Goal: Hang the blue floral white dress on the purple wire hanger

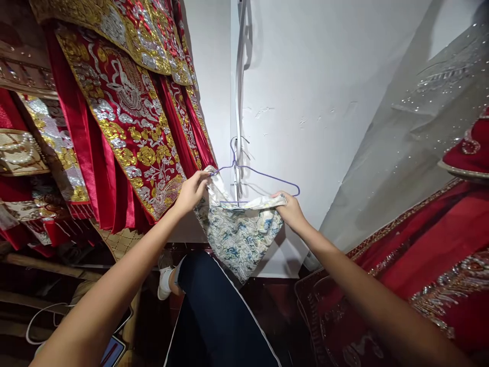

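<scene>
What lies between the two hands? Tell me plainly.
In the head view, the patterned cloth stretches between the left hand and right hand, draped over the purple wire hanger against the white wall.

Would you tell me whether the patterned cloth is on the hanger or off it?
On: the patterned cloth drapes over the purple hanger's bar.

Purple wire hanger (263,176) on a wall fitting, against white wall (324,102).
Blue-and-cream patterned cloth (239,234) draped over its lower bar, hanging down in folds.
</scene>
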Demonstrator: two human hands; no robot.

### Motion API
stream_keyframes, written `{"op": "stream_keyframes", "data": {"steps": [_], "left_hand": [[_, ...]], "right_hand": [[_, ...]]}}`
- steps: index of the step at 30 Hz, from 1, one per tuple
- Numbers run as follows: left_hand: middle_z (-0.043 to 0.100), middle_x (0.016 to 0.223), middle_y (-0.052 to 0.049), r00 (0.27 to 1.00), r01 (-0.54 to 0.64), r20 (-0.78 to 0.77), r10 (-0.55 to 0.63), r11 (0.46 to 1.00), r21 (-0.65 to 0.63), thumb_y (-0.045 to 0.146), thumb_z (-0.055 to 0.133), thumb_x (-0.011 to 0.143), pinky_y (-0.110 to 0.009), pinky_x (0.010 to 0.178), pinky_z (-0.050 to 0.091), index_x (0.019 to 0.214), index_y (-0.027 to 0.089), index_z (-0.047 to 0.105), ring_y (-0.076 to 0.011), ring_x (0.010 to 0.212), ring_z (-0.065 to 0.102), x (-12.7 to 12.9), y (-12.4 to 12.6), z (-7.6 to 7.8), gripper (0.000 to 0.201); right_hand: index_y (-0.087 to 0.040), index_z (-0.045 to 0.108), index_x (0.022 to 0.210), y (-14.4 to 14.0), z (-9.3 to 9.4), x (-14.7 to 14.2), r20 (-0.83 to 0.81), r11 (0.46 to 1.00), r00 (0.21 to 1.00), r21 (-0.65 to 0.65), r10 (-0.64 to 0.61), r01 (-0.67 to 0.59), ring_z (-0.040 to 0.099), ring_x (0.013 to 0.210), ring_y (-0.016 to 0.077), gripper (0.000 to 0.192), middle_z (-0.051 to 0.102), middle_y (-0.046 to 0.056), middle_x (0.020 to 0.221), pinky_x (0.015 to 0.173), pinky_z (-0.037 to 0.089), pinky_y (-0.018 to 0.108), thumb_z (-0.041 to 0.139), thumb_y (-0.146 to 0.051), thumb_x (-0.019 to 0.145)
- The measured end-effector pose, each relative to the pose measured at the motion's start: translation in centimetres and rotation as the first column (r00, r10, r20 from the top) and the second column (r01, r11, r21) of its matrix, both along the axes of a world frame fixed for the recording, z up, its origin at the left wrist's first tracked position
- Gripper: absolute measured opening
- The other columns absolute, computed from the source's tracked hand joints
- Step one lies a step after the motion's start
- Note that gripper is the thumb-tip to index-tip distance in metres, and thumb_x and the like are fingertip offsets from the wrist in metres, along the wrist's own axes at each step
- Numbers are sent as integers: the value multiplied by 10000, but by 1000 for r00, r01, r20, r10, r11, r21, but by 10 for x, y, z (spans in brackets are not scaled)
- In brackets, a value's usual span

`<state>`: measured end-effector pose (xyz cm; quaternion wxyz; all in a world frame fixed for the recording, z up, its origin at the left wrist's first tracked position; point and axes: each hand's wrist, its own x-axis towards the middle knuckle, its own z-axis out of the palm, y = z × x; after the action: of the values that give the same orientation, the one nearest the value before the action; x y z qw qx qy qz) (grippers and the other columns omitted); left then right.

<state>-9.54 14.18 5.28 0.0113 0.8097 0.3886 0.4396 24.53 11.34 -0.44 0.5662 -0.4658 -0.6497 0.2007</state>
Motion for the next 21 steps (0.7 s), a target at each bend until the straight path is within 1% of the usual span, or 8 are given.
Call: {"op": "stream_keyframes", "data": {"steps": [4,8,10,12,14,16,18,21], "left_hand": [[560,1375,-145,997,-62,36,63,998,-23,241,545,893,-401,1077,393,1335,152,494,-265,1262,523,7,19,6,454],[674,1147,-97,995,-31,91,46,986,-164,345,485,932,-328,935,459,1171,143,597,-224,1038,611,11,27,-3,332],[689,998,-54,992,-27,116,46,987,-155,391,401,971,-281,841,462,1084,157,626,-193,912,610,14,22,-7,344],[667,895,-28,985,-58,154,77,991,-121,429,373,980,-256,759,442,1040,167,637,-174,814,580,16,15,-8,376],[634,804,-9,981,-70,176,88,992,-106,456,383,975,-248,691,414,999,172,642,-160,726,541,16,9,-8,385],[609,757,0,982,-61,170,80,992,-111,468,395,969,-248,660,396,965,178,639,-156,686,520,16,5,-7,380],[610,764,0,985,-57,152,76,990,-126,466,387,972,-254,669,397,971,187,627,-162,694,529,13,4,-6,368],[648,949,-31,976,-75,194,98,989,-123,406,372,978,-277,766,422,1086,202,579,-189,839,581,5,10,-8,310]], "right_hand": [[-179,625,792,-14,2,-2,16,996,996,-27,88,-88,617,772,208,183,687,40,801,696,445,292,547,-166,627],[-168,648,817,-28,15,3,38,995,995,-42,89,-88,616,773,212,201,682,45,798,690,449,295,549,-177,642],[-169,668,979,-35,19,7,30,998,998,20,54,-54,626,812,220,347,697,69,926,708,460,306,552,-175,652],[-192,580,1267,-40,23,16,-56,993,998,113,-34,40,630,791,215,607,693,88,1026,686,470,312,571,-173,660],[-196,471,1405,-39,28,28,-166,981,979,128,-122,144,608,687,198,759,701,81,963,616,460,304,619,-192,661],[-154,601,1265,-33,37,43,-183,984,969,37,-166,175,565,603,179,634,686,46,792,554,427,284,681,-237,642],[-129,718,931,-26,48,56,-104,990,986,-72,-128,120,539,574,166,349,640,20,659,531,402,267,727,-291,621],[-141,680,647,-25,66,64,58,988,998,-155,31,-21,539,580,158,197,606,4,594,536,405,254,746,-325,630]]}}
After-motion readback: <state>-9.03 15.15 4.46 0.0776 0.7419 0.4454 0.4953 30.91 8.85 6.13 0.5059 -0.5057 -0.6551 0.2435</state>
